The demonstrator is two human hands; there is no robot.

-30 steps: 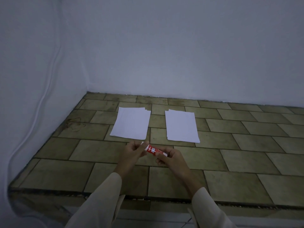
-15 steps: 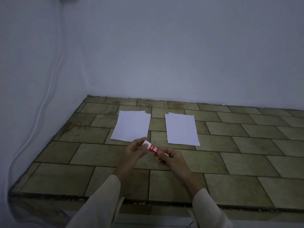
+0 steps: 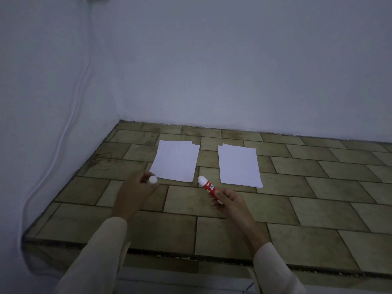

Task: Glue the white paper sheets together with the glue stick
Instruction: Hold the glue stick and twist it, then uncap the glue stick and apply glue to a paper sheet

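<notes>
Glue stick (image 3: 208,186) uncapped at frame centre — right hand (image 3: 230,201) pinches its base; left hand (image 3: 135,192) pinches the white cap (image 3: 153,179).

Bare tiled counter (image 3: 297,204) lies open before me; two paper stacks (image 3: 176,162) (image 3: 238,165) ahead, a gap between; walls (image 3: 233,71) behind and left.

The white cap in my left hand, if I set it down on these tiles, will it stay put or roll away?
The cap looks small, round and light, so on its side it would probably roll, perhaps toward the grooves between the tiles. Stood on its open end it would likely stay. The left hand pinches it easily.
</notes>
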